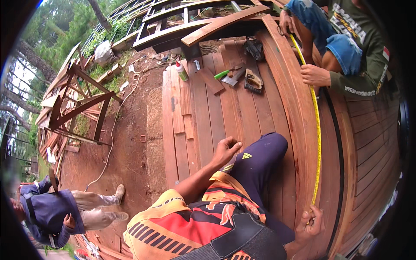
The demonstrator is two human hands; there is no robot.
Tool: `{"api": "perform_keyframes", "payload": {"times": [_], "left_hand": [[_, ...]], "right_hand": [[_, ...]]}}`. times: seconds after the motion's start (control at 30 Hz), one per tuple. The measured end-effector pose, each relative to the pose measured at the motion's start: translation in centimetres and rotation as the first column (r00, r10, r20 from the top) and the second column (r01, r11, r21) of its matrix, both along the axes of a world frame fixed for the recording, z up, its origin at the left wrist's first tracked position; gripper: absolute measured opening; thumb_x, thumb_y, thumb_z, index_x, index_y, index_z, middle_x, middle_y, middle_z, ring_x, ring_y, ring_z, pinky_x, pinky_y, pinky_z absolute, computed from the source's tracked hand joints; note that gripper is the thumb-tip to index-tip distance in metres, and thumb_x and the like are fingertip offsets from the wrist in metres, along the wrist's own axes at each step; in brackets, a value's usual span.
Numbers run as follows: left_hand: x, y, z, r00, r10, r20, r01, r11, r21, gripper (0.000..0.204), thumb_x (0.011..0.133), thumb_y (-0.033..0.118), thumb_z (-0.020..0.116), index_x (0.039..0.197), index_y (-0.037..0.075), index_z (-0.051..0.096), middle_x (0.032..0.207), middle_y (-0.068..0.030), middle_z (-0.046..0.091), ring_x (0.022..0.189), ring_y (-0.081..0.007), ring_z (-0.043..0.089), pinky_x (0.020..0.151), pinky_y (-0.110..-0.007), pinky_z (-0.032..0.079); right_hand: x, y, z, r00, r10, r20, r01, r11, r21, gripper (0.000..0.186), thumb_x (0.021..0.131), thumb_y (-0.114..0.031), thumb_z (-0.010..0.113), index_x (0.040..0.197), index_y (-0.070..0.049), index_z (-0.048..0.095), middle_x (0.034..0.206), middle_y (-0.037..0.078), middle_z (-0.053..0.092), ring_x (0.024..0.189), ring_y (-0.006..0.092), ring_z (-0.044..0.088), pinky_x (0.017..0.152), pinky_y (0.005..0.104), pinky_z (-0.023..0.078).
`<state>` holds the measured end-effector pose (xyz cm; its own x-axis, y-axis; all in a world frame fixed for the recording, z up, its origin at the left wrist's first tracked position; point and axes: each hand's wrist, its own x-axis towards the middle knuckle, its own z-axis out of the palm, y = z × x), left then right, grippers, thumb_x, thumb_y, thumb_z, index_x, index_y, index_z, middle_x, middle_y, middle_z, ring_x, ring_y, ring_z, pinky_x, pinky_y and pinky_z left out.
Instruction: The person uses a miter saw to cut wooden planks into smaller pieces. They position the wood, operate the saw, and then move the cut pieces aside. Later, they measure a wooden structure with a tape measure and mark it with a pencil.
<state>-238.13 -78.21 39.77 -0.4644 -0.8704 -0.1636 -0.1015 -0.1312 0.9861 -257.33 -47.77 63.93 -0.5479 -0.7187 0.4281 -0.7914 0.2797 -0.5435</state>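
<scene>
My right hand (pixel 310 222) pinches the near end of a yellow tape measure (pixel 317 143), low on the right. The blade runs away from me along a long reddish-brown board (pixel 299 125). At its far end a co-worker, crouching in a dark green top and blue denim, holds the tape with one hand (pixel 315 75). The co-worker's other hand (pixel 287 24) is by the tape's far end; what it holds is too small to make out. My left hand (pixel 227 149) rests near my bent knee, fingers curled, with nothing visible in it.
On the deck (pixel 208 125) ahead lie a green-handled tool (pixel 222 74), a dark object with a tan hollow (pixel 254 80), a short board (pixel 211 82) and a white bottle with a red cap (pixel 181 71). Another person (pixel 52 212) stands on bare soil at left, near a wooden frame (pixel 80 102).
</scene>
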Motion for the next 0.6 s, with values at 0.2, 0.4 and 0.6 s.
{"api": "perform_keyframes", "payload": {"times": [0.2,0.4,0.6], "left_hand": [[2.0,-5.5,-0.5,0.967,0.252,0.019,-0.253,0.967,0.014,0.017,0.099,0.016,0.067,0.095,0.0,0.068,0.078,-0.0004,0.065,0.072,-0.0064,0.058,0.065,-0.026,0.049],[3.8,-4.3,15.1,0.983,0.149,0.107,-0.124,0.97,-0.211,0.014,0.097,0.009,0.069,0.103,-0.004,0.068,0.086,-0.0049,0.068,0.08,-0.0083,0.062,0.07,-0.028,0.051],[5.0,-2.6,29.1,0.912,-0.296,0.285,0.336,0.937,-0.101,0.027,0.096,0.022,0.067,0.112,0.0,0.065,0.098,-0.0118,0.068,0.09,-0.0262,0.069,0.08,-0.041,0.055]], "right_hand": [[-6.6,-6.4,-5.2,0.99,0.108,-0.09,-0.085,0.969,0.231,0.03,0.097,-0.024,0.073,0.107,0.003,0.066,0.078,0.009,0.05,0.063,0.019,0.046,0.057,0.035,0.038],[-12.5,-10.7,1.5,0.999,0.006,-0.044,0.015,0.89,0.455,0.032,0.094,-0.034,0.074,0.112,-0.007,0.072,0.097,0.014,0.064,0.089,0.029,0.06,0.081,0.0441,0.048],[-15.1,-16.6,5.4,0.958,0.273,-0.089,-0.196,0.849,0.491,0.023,0.092,-0.021,0.071,0.113,-0.012,0.074,0.104,0.019,0.067,0.099,0.0367,0.063,0.088,0.0471,0.052]]}}
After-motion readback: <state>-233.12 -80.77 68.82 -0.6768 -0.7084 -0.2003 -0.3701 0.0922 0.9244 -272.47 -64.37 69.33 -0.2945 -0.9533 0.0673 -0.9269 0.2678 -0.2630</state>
